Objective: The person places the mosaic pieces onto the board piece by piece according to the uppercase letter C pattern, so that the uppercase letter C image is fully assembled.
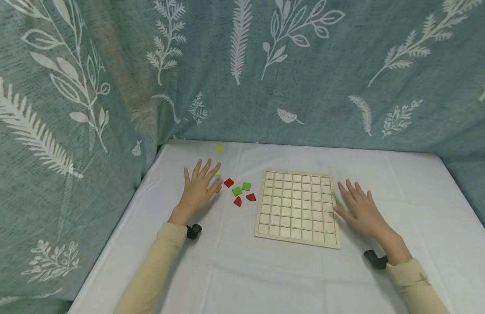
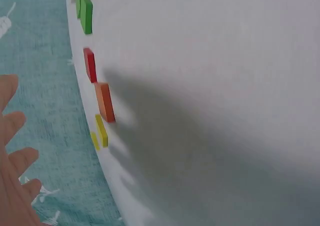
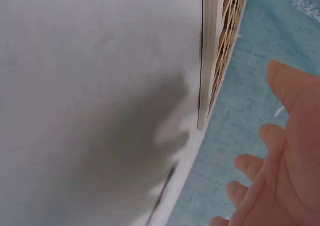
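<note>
My left hand [image 1: 196, 190] hovers with spread fingers over the left part of the table, holding nothing. Under and beside it lie an orange piece [image 2: 105, 102] and yellow pieces [image 1: 219, 148], partly hidden by the fingers in the head view. Just to its right are red pieces [image 1: 228, 182] and green pieces [image 1: 246, 186], flat and loose. A pale wooden grid board [image 1: 296, 208] with square cells lies right of them. Beyond the board's right edge, my right hand [image 1: 362, 212] is held above the table, fingers apart and nothing in it; its thumb tip overlaps the board's edge in the head view.
A white cloth [image 1: 234, 270] covers the table. Behind and to the left hangs a blue-green curtain [image 1: 211, 65] with white leaf prints. Each wrist wears a small black camera, such as the left camera [image 1: 194, 231]. Both hands cast shadows on the cloth.
</note>
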### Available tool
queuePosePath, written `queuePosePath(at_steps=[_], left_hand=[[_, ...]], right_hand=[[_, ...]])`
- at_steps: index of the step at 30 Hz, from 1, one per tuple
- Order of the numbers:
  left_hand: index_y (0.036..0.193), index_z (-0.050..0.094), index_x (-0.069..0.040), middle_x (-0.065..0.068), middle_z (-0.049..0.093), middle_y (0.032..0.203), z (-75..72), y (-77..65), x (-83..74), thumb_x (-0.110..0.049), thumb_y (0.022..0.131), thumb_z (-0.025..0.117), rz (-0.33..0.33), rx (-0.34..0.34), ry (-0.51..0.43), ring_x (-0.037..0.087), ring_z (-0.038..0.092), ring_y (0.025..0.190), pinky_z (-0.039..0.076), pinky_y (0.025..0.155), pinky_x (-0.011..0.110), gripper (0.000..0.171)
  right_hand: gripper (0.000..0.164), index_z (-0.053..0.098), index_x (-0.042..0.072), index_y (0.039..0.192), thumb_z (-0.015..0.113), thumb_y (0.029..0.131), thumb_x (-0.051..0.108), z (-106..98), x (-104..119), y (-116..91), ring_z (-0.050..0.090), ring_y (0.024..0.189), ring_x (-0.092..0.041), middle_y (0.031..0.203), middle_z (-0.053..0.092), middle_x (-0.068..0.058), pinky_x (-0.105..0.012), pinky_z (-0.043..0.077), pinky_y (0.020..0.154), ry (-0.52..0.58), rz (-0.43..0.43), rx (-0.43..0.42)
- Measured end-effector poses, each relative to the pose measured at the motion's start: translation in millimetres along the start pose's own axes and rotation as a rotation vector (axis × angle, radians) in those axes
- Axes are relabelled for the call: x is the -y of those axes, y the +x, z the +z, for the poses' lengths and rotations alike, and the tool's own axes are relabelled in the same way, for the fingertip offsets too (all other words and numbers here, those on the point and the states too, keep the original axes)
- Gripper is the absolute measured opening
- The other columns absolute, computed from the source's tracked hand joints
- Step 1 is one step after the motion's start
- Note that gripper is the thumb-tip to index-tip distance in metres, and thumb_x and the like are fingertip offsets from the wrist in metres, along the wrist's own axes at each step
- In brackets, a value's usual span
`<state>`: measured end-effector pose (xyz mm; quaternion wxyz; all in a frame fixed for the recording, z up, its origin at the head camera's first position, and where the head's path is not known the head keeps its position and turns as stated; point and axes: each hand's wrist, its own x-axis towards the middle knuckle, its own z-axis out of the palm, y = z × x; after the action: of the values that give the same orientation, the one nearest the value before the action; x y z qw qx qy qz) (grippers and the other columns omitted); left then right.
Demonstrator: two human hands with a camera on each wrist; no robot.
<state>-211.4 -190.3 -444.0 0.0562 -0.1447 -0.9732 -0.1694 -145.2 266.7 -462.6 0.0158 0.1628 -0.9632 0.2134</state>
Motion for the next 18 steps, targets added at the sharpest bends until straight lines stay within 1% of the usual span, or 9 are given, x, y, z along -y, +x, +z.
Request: queuePosePath(at_steps=[4,8,14,18], left_hand=[[0.145,0.033,-0.018,0.012,0.022,0.152,0.1,6.3,8.3,-0.044,0.096,0.044,-0.022,0.011,-0.033,0.034,0.008,0.142,-0.002,0.106,0.064,0.056],[0.144,0.034,-0.016,0.014,0.026,0.151,0.7,14.9,18.0,-0.042,0.096,0.044,-0.028,0.028,-0.032,0.036,0.012,0.140,0.003,0.105,0.066,0.055],[0.144,0.034,-0.014,0.017,0.028,0.149,0.5,31.7,28.7,-0.041,0.097,0.042,-0.046,0.060,-0.045,0.038,0.017,0.139,0.009,0.105,0.066,0.055],[0.143,0.035,-0.010,0.020,0.031,0.147,3.5,44.2,36.7,-0.038,0.097,0.044,-0.061,0.054,-0.074,0.041,0.022,0.136,0.016,0.105,0.064,0.055]], right_hand=[[0.073,0.014,0.010,0.149,0.051,0.093,0.039,4,2,-4,0.007,0.137,-0.048,0.151,0.012,-0.027,-0.067,0.004,0.104,0.036,0.008,0.059],[0.074,0.012,0.011,0.150,0.051,0.093,0.040,9,3,-7,0.004,0.137,-0.048,0.151,0.009,-0.026,-0.066,0.007,0.105,0.081,0.031,0.124],[0.076,0.013,0.010,0.150,0.052,0.092,0.041,11,5,-11,0.002,0.137,-0.048,0.152,0.007,-0.026,-0.066,0.009,0.104,0.131,0.071,0.186],[0.074,0.016,0.007,0.148,0.052,0.093,0.040,8,6,-13,0.002,0.137,-0.049,0.151,0.007,-0.027,-0.066,0.008,0.104,0.161,0.074,0.224]])
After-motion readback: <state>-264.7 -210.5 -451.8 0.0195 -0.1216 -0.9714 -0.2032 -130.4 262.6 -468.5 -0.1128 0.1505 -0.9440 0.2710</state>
